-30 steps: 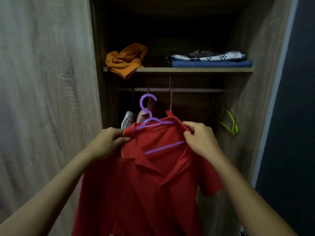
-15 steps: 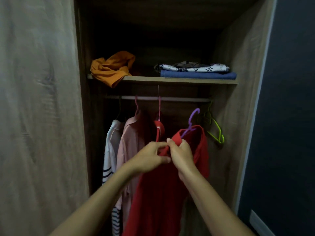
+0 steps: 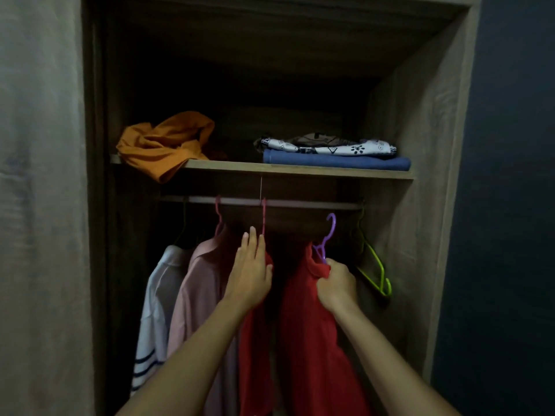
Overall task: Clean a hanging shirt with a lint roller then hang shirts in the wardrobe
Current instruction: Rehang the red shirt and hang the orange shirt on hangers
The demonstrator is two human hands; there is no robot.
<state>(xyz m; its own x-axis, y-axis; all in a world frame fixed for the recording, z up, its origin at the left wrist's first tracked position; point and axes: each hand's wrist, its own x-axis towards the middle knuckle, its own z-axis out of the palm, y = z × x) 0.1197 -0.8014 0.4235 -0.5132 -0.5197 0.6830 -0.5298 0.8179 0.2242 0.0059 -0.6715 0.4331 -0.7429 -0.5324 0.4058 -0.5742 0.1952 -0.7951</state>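
A red shirt (image 3: pixel 312 325) hangs from a purple hanger (image 3: pixel 328 235) inside the wardrobe. My right hand (image 3: pixel 336 283) grips the shirt's collar at the base of that hanger, whose hook sits just below the rail (image 3: pixel 300 203). My left hand (image 3: pixel 250 271) is flat with fingers straight, pressed against another red garment (image 3: pixel 255 340) hanging on a pink hanger (image 3: pixel 263 217) to the left. No lint roller is in view.
A pink shirt (image 3: pixel 198 301) and a white striped shirt (image 3: pixel 156 304) hang further left. An empty green hanger (image 3: pixel 375 265) hangs at the rail's right end. The shelf (image 3: pixel 300 169) above holds an orange cloth (image 3: pixel 165 145) and folded clothes (image 3: pixel 333 154).
The red shirt on the purple hanger has gone up and right into the wardrobe. My left hand has let go of it and moved left against the hanging clothes.
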